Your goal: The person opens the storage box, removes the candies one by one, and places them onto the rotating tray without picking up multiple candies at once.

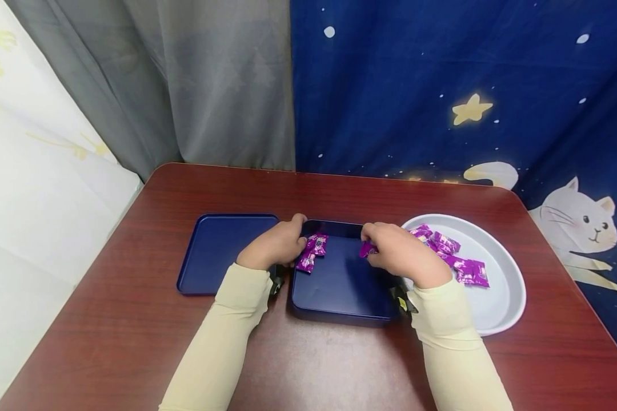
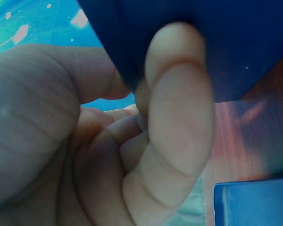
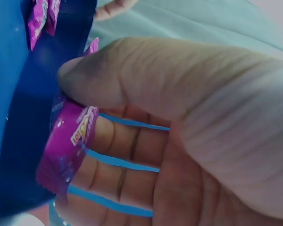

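My left hand [image 1: 275,244] grips the left wall of a dark blue rectangular box [image 1: 339,291]. The left wrist view has a finger [image 2: 181,113] pressed on the outside of that blue wall [image 2: 245,47]. Over the box's right side, my right hand [image 1: 403,254] pinches a purple wrapped candy [image 3: 68,146] between thumb and fingers; only part of that candy [image 1: 367,249] shows from the head. A few purple candies [image 1: 317,244] lie inside the box along its left wall.
A white oval tray [image 1: 501,302] on the right bears several purple candies [image 1: 473,274], partly behind my right hand. To the left lies a flat blue lid [image 1: 218,254] on the reddish-brown table [image 1: 133,331]. Curtains [image 1: 226,85] hang behind the table.
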Demonstrator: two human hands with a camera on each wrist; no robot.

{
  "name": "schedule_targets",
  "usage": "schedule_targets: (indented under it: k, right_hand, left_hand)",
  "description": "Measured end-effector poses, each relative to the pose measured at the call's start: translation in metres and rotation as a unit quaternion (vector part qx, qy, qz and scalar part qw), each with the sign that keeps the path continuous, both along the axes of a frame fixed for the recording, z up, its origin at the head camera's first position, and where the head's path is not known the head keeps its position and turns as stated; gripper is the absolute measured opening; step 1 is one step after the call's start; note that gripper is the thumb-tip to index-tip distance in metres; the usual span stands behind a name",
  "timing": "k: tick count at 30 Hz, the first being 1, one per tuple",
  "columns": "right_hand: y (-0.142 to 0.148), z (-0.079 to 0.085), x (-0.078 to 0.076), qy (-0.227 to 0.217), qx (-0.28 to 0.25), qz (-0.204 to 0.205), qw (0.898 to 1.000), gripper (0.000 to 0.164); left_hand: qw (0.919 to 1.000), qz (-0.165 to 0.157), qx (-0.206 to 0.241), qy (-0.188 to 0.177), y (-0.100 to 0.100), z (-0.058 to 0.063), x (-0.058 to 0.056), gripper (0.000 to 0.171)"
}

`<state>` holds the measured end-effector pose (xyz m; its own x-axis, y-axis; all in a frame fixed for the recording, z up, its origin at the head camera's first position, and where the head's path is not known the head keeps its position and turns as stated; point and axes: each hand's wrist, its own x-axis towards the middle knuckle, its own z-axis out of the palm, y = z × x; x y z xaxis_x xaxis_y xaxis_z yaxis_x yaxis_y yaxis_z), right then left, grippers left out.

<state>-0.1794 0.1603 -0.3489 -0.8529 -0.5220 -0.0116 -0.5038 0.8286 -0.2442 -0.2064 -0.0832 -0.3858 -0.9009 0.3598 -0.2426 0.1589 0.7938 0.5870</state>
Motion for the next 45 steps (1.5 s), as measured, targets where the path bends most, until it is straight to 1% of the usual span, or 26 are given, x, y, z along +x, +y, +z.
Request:
schedule_targets:
  k: [10, 18, 21, 26, 32, 36, 41, 45]
  right_hand:
    - [0.026, 0.011, 0.003, -0.007, -0.036, -0.036, 0.999, 0.023]
    - [0.049, 0.013, 0.0, -0.002, -0.035, -0.064, 0.997, 0.022]
    - [0.056, 0.012, -0.003, -0.007, -0.028, -0.079, 0.996, 0.023]
    - [0.066, 0.009, -0.007, -0.028, -0.022, -0.104, 0.994, 0.023]
    - [0.078, 0.005, -0.01, -0.047, -0.031, -0.126, 0.99, 0.027]
    - [0.087, 0.001, -0.013, -0.05, -0.032, -0.138, 0.989, 0.03]
    - [0.098, -0.004, -0.016, -0.044, -0.021, -0.155, 0.987, 0.036]
    - [0.106, -0.007, -0.017, -0.05, -0.013, -0.174, 0.983, 0.039]
  left_hand:
    - [1.0, 0.0, 0.0, 0.002, 0.0, -0.001, 0.0, 0.052]
    - [1.0, 0.0, 0.001, 0.004, 0.0, -0.002, -0.001, 0.052]
    - [1.0, -0.001, 0.002, 0.002, 0.0, -0.001, 0.0, 0.052]
    - [1.0, -0.004, 0.002, 0.001, 0.0, 0.0, 0.0, 0.052]
    - [1.0, -0.004, -0.003, 0.004, 0.0, 0.001, 0.0, 0.053]
    - [1.0, -0.003, -0.002, 0.005, 0.0, 0.0, -0.001, 0.053]
    - [1.0, -0.003, -0.001, 0.005, 0.0, 0.0, -0.001, 0.053]
    - [1.0, -0.005, -0.002, 0.004, 0.0, 0.001, -0.001, 0.053]
